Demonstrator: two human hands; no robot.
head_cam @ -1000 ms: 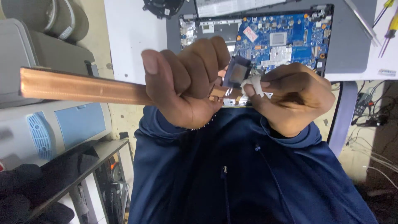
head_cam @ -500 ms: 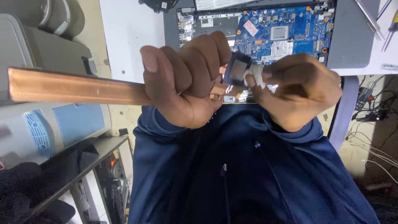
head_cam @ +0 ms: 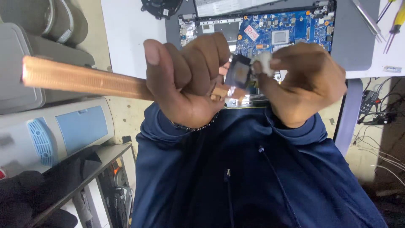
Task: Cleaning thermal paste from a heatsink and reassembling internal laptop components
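right hand [head_cam: 301, 84] | white wad [head_cam: 262, 61] shifted higher on dark plate [head_cam: 238, 71] | copper heat pipe [head_cam: 84, 80] tilted slightly

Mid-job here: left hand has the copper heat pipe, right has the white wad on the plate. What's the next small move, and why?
Probably another short wipe across the dark plate. The right hand presses the white wad at its edge, and the left hand grips the copper heat pipe firmly.

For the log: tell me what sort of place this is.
Likely an electronics repair bench. An opened laptop with a bare blue circuit board, screwdrivers beside it, and a copper heat pipe gripped in the left hand.
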